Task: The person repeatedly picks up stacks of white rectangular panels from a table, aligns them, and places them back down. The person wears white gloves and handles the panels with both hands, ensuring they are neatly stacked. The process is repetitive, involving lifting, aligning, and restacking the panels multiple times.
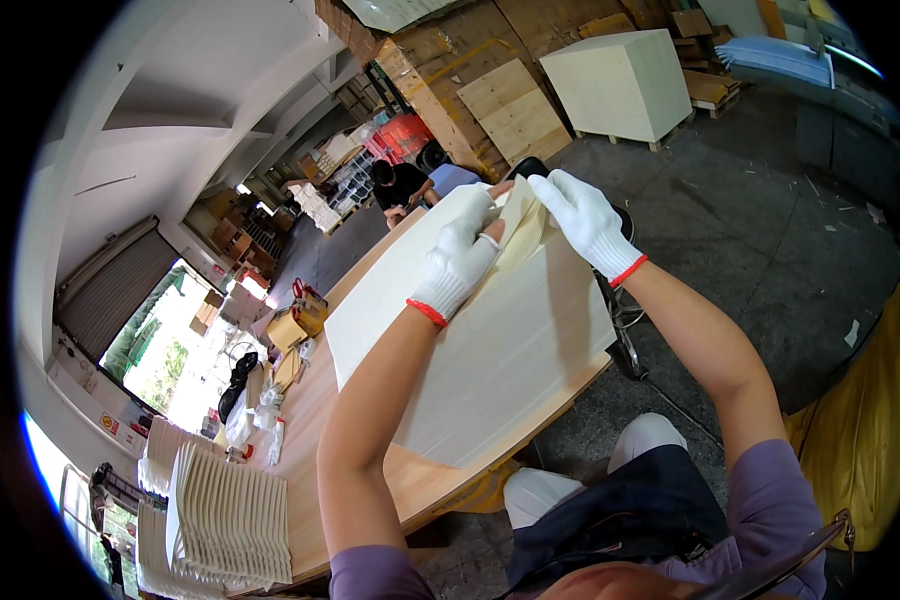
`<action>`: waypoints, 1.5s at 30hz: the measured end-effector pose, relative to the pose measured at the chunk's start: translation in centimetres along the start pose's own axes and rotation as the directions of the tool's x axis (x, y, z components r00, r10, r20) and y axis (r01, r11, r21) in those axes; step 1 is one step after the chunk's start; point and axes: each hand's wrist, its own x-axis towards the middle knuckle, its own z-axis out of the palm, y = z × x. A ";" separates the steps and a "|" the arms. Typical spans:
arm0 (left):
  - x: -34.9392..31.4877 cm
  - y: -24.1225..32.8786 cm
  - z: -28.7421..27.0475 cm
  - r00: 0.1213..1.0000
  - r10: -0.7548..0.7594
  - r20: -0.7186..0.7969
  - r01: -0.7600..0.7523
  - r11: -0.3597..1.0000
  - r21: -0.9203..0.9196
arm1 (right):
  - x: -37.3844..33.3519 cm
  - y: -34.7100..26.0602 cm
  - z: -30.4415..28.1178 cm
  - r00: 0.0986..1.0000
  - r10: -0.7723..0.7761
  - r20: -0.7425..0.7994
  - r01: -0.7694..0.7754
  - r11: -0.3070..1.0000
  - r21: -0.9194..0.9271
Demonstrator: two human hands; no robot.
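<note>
A wide, pale cream sheet [500, 370] lies over the wooden table in front of me, its near corner close to the edge. Both hands wear white knitted gloves with red cuffs. My left hand [457, 255] is closed at the far part of the sheet, bare thumb and fingertips showing beside a raised fold. Between the hands a curled cream layer [522, 228] stands up from the sheet. My right hand [582, 217] pinches the upper right edge of this curled layer. Whether it is one sheet or several is hard to make out.
Stacked wavy cream pieces [232, 515] stand at the table's left end. Tools and a yellow box [288, 330] sit along the far left edge. Another person [400, 188] sits beyond the table. A big pale crate [618, 88] rests on a pallet; yellow cloth [865, 420] hangs at right.
</note>
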 end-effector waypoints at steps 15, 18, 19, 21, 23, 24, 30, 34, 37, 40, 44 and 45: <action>0.1 -0.2 -0.1 0.967 -0.213 0.138 0.205 0.976 0.070 | 0.0 0.6 0.2 0.999 -0.023 -0.032 0.024 1.000 0.012; -0.1 0.7 0.0 0.991 -0.116 0.065 0.114 0.993 0.025 | -0.2 -0.1 -0.1 1.000 -0.005 -0.016 0.005 1.000 0.028; -0.2 1.0 0.0 0.996 -0.081 0.030 0.081 0.997 0.012 | -0.1 0.1 -0.1 1.000 -0.008 -0.007 0.008 1.000 0.014; 0.1 0.2 -0.3 0.989 -0.106 0.104 0.093 0.988 0.124 | 0.2 0.7 -0.1 1.000 -0.014 0.012 0.015 1.000 -0.014; 0.2 0.3 -0.3 0.973 -0.174 0.149 0.148 0.974 0.172 | 0.2 1.1 0.1 1.000 -0.028 -0.004 0.028 1.000 0.001; 0.2 1.0 -0.1 0.961 -0.226 0.158 0.200 0.966 0.164 | 0.2 1.3 0.1 0.999 -0.034 -0.012 0.034 0.999 0.007; 0.0 0.7 0.0 0.966 -0.215 0.140 0.191 0.967 0.169 | 0.0 1.0 0.2 0.998 -0.045 -0.034 0.046 0.998 0.040; 0.0 1.6 -0.2 0.961 -0.230 0.153 0.198 0.961 0.195 | 0.1 1.1 0.2 1.000 -0.005 -0.027 0.007 0.999 0.051; -0.1 1.5 0.0 0.978 -0.157 0.135 0.142 0.984 0.109 | 0.0 0.6 0.0 0.999 0.036 -0.016 -0.035 0.998 0.059; -0.1 1.2 -0.5 0.994 0.002 0.108 -0.029 0.969 0.247 | -0.3 0.0 0.1 1.000 0.026 0.001 -0.026 0.998 0.060; 0.1 2.0 -0.3 0.964 -0.208 0.168 0.162 0.953 0.255 | -0.1 0.8 0.2 0.999 0.005 -0.033 -0.003 0.999 0.048; 0.0 1.8 0.0 0.968 -0.189 0.162 0.142 0.954 0.264 | 0.0 1.1 0.3 0.999 0.005 -0.039 -0.003 0.999 0.045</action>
